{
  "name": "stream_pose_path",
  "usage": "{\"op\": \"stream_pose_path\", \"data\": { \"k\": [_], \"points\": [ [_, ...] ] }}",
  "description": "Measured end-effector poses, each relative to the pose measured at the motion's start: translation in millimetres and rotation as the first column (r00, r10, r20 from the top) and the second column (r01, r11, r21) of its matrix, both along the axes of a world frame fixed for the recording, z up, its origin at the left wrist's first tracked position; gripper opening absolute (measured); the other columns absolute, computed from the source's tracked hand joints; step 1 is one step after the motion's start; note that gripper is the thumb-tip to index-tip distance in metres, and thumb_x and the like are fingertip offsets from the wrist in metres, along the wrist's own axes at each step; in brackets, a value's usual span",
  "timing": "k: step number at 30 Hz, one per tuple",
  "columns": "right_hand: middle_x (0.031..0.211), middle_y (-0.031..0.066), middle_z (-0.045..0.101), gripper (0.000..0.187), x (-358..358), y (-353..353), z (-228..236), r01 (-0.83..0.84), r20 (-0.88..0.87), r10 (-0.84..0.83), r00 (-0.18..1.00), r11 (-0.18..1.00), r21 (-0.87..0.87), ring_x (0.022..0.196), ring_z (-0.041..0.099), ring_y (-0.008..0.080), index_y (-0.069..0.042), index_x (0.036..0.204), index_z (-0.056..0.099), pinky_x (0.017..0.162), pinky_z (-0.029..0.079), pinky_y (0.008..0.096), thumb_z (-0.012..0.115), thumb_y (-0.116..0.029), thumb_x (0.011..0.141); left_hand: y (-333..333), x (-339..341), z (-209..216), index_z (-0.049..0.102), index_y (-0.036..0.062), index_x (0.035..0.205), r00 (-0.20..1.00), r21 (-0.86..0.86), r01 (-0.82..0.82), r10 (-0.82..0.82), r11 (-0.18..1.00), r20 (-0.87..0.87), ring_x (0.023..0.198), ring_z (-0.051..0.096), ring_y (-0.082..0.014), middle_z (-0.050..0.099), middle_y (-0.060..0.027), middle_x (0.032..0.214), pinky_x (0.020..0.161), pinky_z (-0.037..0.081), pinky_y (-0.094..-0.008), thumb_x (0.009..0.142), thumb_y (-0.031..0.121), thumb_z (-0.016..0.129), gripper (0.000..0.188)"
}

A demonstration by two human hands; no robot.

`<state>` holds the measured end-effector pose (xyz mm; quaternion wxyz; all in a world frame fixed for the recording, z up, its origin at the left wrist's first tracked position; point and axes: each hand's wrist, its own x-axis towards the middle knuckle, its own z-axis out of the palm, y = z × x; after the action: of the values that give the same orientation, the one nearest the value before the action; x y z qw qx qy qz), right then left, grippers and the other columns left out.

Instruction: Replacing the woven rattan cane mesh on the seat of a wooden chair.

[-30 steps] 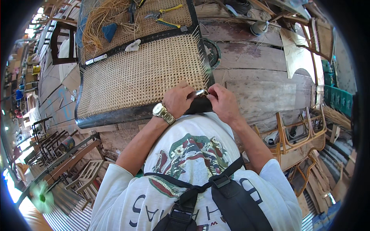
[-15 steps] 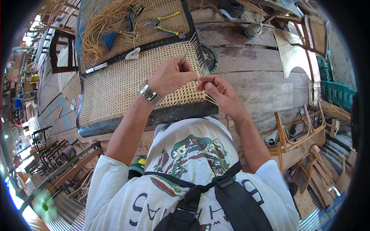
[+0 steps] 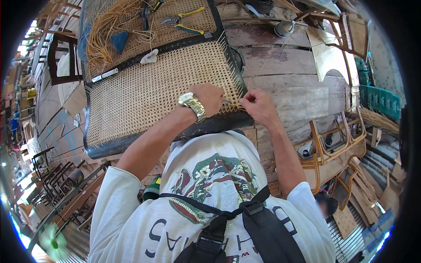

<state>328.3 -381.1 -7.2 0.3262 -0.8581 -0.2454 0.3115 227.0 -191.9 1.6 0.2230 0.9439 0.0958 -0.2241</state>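
A woven cane panel (image 3: 144,92) in a dark frame (image 3: 201,127) lies before me, loose strand ends sticking out along its right edge. My left hand (image 3: 208,99), with a metal watch on the wrist, is closed at the panel's near right corner. It grips a thin metal tool (image 3: 226,103), which shows only in part by the fingertips and points at the weave. Just right of it, my right hand (image 3: 260,107) pinches a cane strand (image 3: 239,104) at the edge between thumb and forefinger. The strand's far end cannot be made out.
On the panel's far section lie a bundle of loose cane strands (image 3: 100,41), yellow-handled pruning shears (image 3: 180,19), a blue cloth piece (image 3: 119,41) and a white tube (image 3: 105,75). A crumpled white scrap (image 3: 150,56) rests on the middle bar. Chair frames (image 3: 322,147) stand at right.
My left hand has come down to the weave and turned the metal tool's tip toward it. The right hand has moved slightly right and down, to the panel's edge.
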Motion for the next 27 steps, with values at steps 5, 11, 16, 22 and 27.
{"op": "stream_pose_path", "data": {
  "k": [5,11,16,22,27],
  "points": [
    [0.084,0.017,0.062,0.017,-3.7,-6.9,8.0,0.006,0.047,-0.007,0.999,1.0,0.019,0.076,0.062,0.0308,0.003,0.081,0.066,0.071,0.049,0.0389,0.071,-0.013,0.083,-8.6,9.8,1.3,0.072,0.0103,0.094,0.992,0.09,0.121,-0.119,0.989,-0.029,0.083,0.071,-0.035,0.072,-0.014,0.086,0.074,0.055,-0.0473,0.092,0.034,0.058,0.027],
    [0.081,0.0148,0.061,0.016,-10.6,-6.8,11.9,-0.003,0.26,-0.019,0.965,0.996,0.086,0.071,0.061,0.0259,0.003,0.082,0.066,0.066,0.048,0.0362,0.072,-0.012,0.084,-24.2,12.5,9.5,0.075,0.0049,0.087,0.987,0.17,0.085,-0.106,0.982,0.118,0.083,0.072,-0.0331,0.072,-0.0184,0.084,0.071,0.057,-0.0445,0.086,0.021,0.062,0.021],
    [0.081,0.0155,0.061,0.016,-8.7,-8.5,12.1,-0.023,0.237,0.009,0.971,0.998,0.058,0.071,0.061,0.0271,0.002,0.082,0.066,0.066,0.048,0.0372,0.072,-0.013,0.084,-18.2,8.1,26.3,0.075,0.0034,0.084,0.994,0.121,0.087,-0.094,0.989,0.053,0.081,0.072,-0.0332,0.072,-0.0187,0.082,0.07,0.058,-0.0435,0.087,0.022,0.061,0.023],
    [0.081,0.0151,0.061,0.017,-5.1,-9.8,7.3,-0.053,0.236,0.034,0.971,0.996,0.076,0.072,0.061,0.0274,0.002,0.084,0.066,0.067,0.048,0.0374,0.072,-0.014,0.085,-28.1,17.3,16.7,0.076,0.0055,0.088,0.985,0.184,0.164,-0.172,0.969,0.03,0.084,0.073,-0.0315,0.074,-0.0169,0.086,0.071,0.058,-0.0435,0.084,0.018,0.06,0.02],
    [0.084,0.017,0.061,0.017,-6.1,-6.9,-3.2,-0.053,0.15,0.046,0.988,0.998,0.037,0.08,0.061,0.0338,0.001,0.084,0.066,0.072,0.047,0.0421,0.071,-0.015,0.085,-23.1,13.9,-8.9,0.074,0.0044,0.09,0.99,0.072,0.129,-0.132,0.989,0.044,0.088,0.072,-0.0349,0.072,-0.0197,0.089,0.075,0.057,-0.0466,0.086,0.02,0.06,0.022]
  ]
}}
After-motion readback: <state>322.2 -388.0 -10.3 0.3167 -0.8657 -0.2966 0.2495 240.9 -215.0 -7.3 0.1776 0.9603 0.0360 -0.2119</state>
